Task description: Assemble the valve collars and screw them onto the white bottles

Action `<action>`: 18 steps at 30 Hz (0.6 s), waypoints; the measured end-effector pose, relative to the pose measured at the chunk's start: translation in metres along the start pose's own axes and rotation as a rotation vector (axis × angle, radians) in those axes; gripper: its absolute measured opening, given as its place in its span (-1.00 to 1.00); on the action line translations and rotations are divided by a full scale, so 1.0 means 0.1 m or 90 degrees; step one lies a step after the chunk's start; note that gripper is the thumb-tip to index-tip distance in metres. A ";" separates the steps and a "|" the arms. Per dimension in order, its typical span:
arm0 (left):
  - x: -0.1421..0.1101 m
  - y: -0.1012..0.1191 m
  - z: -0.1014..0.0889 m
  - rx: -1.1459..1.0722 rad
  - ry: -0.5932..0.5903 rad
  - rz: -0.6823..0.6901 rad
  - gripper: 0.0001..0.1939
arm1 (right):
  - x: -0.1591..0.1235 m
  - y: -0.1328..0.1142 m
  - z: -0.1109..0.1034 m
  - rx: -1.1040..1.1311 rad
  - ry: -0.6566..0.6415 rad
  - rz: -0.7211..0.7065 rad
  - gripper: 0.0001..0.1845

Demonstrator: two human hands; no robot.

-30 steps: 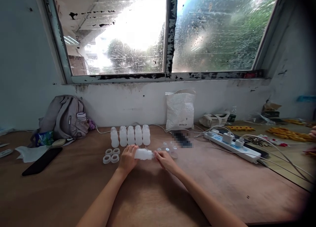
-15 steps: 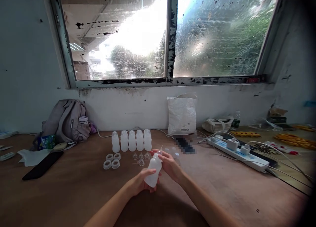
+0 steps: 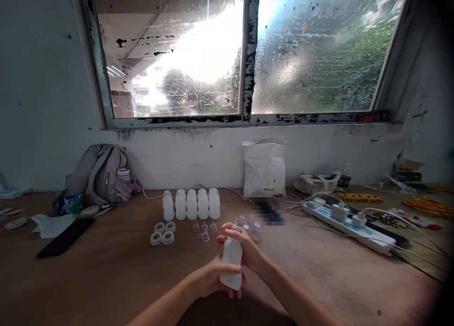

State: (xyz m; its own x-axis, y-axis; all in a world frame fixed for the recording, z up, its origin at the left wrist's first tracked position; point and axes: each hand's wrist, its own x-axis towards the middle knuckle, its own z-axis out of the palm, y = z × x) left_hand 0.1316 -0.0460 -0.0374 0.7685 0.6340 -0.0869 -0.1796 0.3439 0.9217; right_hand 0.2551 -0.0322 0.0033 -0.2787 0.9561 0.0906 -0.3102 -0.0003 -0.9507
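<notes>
A frosted white baby bottle (image 3: 231, 264) is held in front of me, nearly upright. My left hand (image 3: 213, 276) wraps round its lower body, thumb across the front. At the top, my right hand (image 3: 246, 244) is closed round the neck and collar, and its fingers hide most of that part. A clear teat tip (image 3: 236, 220) pokes up above the fingers. Beyond my hands stands a row of several similar bottles (image 3: 192, 205). White collar rings (image 3: 168, 237) lie left of several clear teats (image 3: 205, 235). Clear caps (image 3: 256, 235) sit just past my right hand, partly covered by it.
A grey backpack (image 3: 102, 175) and a black flat object (image 3: 65, 237) are at left. Against the wall leans a white plastic bag (image 3: 264, 170). A power strip (image 3: 354, 227) with plugs and trailing cables lies at right, near yellow items (image 3: 423, 207).
Both hands and the bottle have shifted right and slightly down in view, and the bottle is more upright. My right fingers now wrap further over its top.
</notes>
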 end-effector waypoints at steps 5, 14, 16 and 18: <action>0.11 -0.04 -0.01 0.237 0.175 0.094 -0.72 | 0.04 0.00 0.05 -0.064 0.081 -0.061 -0.78; 0.03 0.15 -0.21 0.555 0.440 0.331 -0.45 | 0.28 0.00 0.40 -0.226 0.134 -0.241 -0.85; 0.02 0.17 -0.29 0.599 0.485 0.325 -0.39 | 0.35 0.04 0.48 -0.231 0.152 -0.276 -0.82; 0.01 0.17 -0.36 0.644 0.531 0.299 -0.38 | 0.38 0.06 0.53 -0.246 0.163 -0.299 -0.80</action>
State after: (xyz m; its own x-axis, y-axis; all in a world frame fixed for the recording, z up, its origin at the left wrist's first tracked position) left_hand 0.1071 -0.0141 -0.0352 0.1071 0.8931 0.4369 0.4767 -0.4317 0.7657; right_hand 0.1946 -0.0109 0.0164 0.0465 0.8686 0.4933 0.0152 0.4931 -0.8698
